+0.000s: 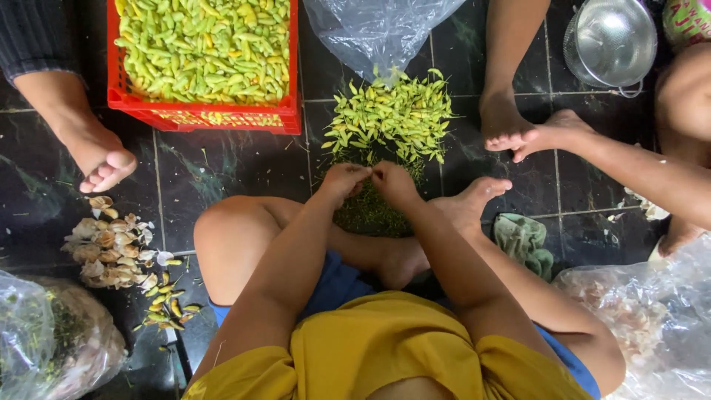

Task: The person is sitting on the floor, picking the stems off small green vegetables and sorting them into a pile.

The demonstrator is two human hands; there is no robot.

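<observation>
Now my left hand (344, 180) and right hand (392, 181) meet, fingers pinched narrow on something too small to tell, and the pile of green buds (392, 115) lies just at twelve o'clock on the floor, equally near both.

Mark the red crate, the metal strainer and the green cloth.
red crate (222, 117), head view, on its front wall.
metal strainer (611, 41), head view, on the inside of the bowl.
green cloth (524, 241), head view, on the middle of the bunched fabric.

A loose heap of small yellow-green flower buds (391, 115) lies on the dark floor tiles, dark-green trimmings (368, 213) just beside it.
</observation>
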